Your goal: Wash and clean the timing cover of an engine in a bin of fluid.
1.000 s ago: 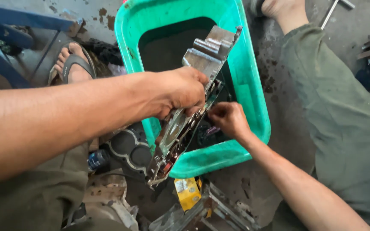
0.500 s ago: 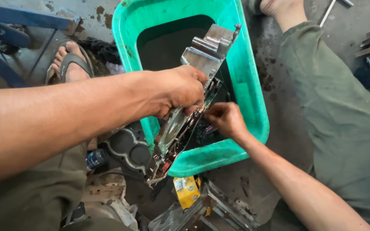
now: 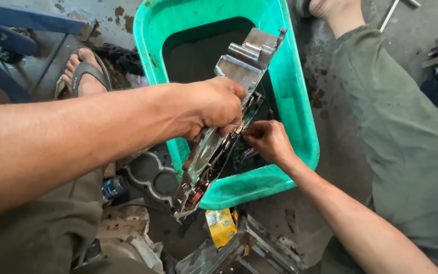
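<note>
- Since the earlier frame, almost no change: left hand (image 3: 214, 106) still clamped on the long metal assembly (image 3: 219, 127), right hand (image 3: 267, 139) still at its edge; view has slid a touch, the tub sits slightly further toward 9 o'clock in frame.
- Left hand: fingers wrapped and pressed together around the middle of the metal assembly, holding it tilted, top end at 1 o'clock, bottom end at 7 o'clock.
- Right hand: fingertips pinched on a small part at the assembly's 3 o'clock edge; exactly what they pinch is too small to tell.
- Metal assembly: upper half over the green plastic tub (image 3: 300, 127), lower end sticking out past the tub's near rim, over a dark round-holed casting (image 3: 153, 175).
- Tub interior is dark; whether it holds liquid or grime, cannot tell.
- Surface: stained grey concrete floor (image 3: 340, 137), oily patches; outdoor or workshop ground.
- At 6 o'clock: a yellow box (image 3: 220, 226) touching scrap metal frames (image 3: 249, 251).
- At 10 o'clock: a sandalled foot (image 3: 84, 76), beside blue metal bars (image 3: 11, 30).
- At 3 o'clock: olive trouser leg (image 3: 411, 152) lying alongside the tub, more metal parts at the far edge.
- Open room: bare floor strip between tub and trouser leg; 6 to 9 o'clock side crowded with parts.
</note>
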